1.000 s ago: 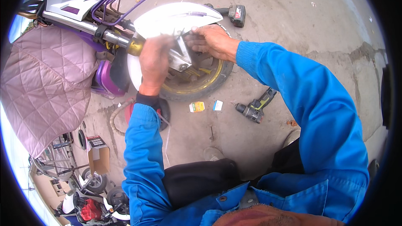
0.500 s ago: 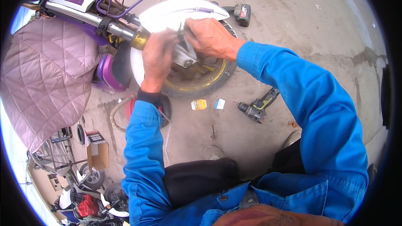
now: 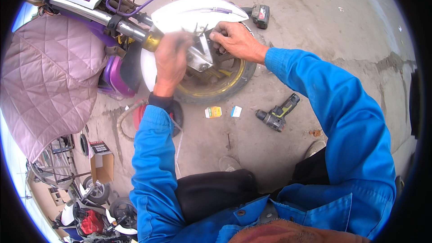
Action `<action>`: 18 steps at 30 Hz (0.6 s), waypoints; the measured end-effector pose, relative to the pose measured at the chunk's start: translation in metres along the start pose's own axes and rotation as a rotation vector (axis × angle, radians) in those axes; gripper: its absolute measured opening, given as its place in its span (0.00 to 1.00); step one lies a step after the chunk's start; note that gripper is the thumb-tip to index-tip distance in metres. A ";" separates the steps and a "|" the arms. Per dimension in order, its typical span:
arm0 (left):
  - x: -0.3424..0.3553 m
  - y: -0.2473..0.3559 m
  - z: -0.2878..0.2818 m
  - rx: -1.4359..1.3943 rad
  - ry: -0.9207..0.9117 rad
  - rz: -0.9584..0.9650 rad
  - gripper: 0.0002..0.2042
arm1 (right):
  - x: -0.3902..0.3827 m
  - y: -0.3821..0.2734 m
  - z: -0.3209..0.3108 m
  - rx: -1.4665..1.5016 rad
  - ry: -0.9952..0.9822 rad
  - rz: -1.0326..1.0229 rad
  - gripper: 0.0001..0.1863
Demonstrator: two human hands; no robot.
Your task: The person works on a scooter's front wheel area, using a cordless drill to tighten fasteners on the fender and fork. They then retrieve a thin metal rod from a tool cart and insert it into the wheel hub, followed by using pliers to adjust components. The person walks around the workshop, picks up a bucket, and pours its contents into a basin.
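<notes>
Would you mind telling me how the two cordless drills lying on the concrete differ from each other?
The drill near the knee has a black body with yellow-green trim, while the drill behind the wheel is black with red. The first lies in open view, right of two small cards; the second lies farther off, partly hidden behind the white fender. Both rest on their sides on the ground, untouched by either hand.

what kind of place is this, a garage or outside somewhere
Probably an open-air scooter repair spot: bare concrete ground, a purple scooter's front wheel being worked on by both hands, and cordless power tools lying loose on the ground.
</notes>
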State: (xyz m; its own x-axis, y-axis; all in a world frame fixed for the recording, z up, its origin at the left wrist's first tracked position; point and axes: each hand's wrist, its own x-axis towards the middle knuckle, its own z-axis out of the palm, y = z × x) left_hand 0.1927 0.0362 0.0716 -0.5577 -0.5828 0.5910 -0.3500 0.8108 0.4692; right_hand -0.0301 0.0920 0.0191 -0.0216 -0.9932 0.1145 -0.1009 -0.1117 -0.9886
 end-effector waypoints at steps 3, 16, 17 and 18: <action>0.001 0.001 0.002 -0.022 0.001 -0.027 0.04 | 0.001 0.006 -0.010 -0.026 0.016 0.042 0.15; 0.026 0.014 -0.002 0.481 0.067 0.186 0.07 | 0.003 -0.012 -0.006 -0.263 0.016 -0.207 0.15; 0.029 0.013 -0.002 0.489 0.070 0.192 0.07 | 0.002 -0.009 -0.007 -0.265 0.014 -0.206 0.14; 0.032 0.014 -0.002 0.500 0.067 0.199 0.07 | 0.001 -0.008 -0.009 -0.277 0.000 -0.199 0.14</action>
State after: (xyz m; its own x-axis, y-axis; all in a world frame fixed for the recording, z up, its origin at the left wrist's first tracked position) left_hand 0.1719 0.0287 0.0981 -0.6063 -0.4039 0.6850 -0.5667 0.8238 -0.0159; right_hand -0.0379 0.0921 0.0277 0.0254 -0.9528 0.3026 -0.3695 -0.2902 -0.8828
